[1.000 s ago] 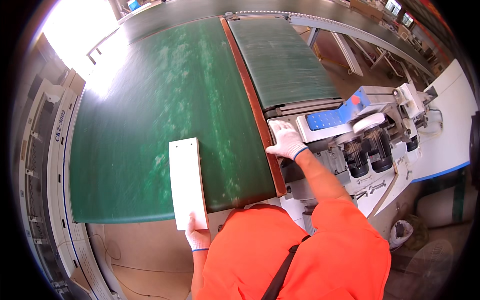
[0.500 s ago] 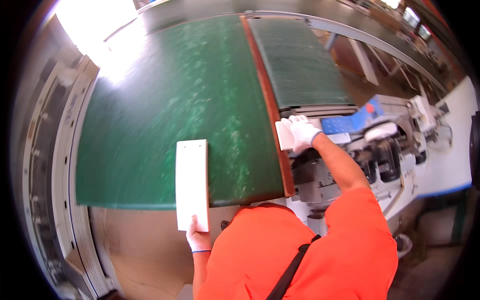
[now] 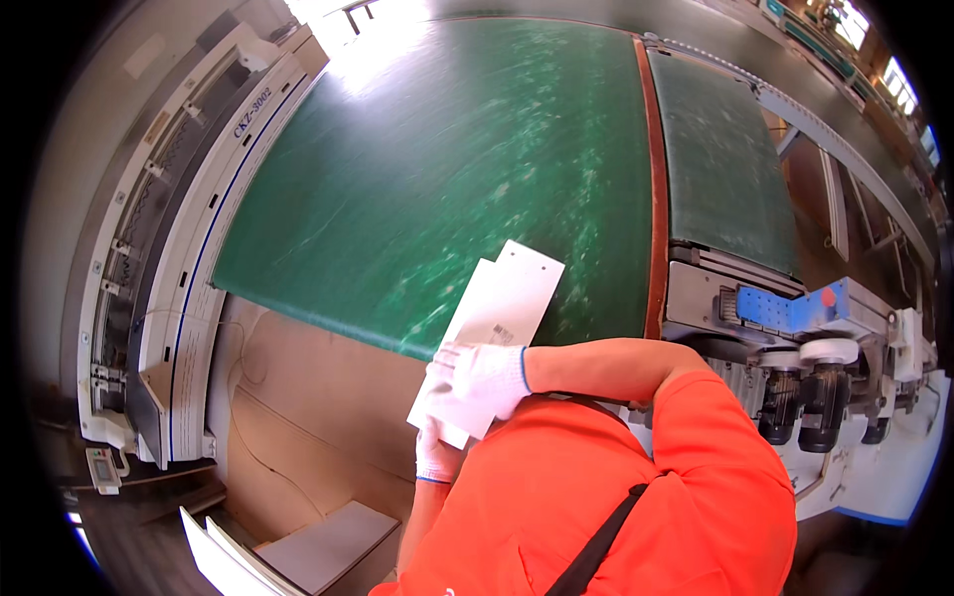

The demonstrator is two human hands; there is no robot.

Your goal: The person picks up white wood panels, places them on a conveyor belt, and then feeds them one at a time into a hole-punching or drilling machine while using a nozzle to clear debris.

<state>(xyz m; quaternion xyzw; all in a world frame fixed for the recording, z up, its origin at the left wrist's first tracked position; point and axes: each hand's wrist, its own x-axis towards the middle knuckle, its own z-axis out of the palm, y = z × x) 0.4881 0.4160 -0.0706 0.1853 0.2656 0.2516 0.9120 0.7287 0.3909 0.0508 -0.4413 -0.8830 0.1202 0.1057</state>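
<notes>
Two gloved hands [image 3: 437, 457] [image 3: 487, 380] and two held white panels [image 3: 527, 298] [image 3: 467, 313] are counted, along with two drilled holes [image 3: 513, 254] [image 3: 544, 268], one red-brown divider strip [image 3: 659, 199], one red knob [image 3: 828, 297] and one black strap [image 3: 599, 541].

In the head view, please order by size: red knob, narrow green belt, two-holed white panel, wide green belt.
1. Wide green belt
2. Narrow green belt
3. Two-holed white panel
4. Red knob

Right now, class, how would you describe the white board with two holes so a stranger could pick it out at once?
Find the large green belt, then the gloved right hand at its near edge. The holed white board extends from under that hand. Unlike the overlapping other white board, its far end reaches farther and shows two small dark holes.
</notes>
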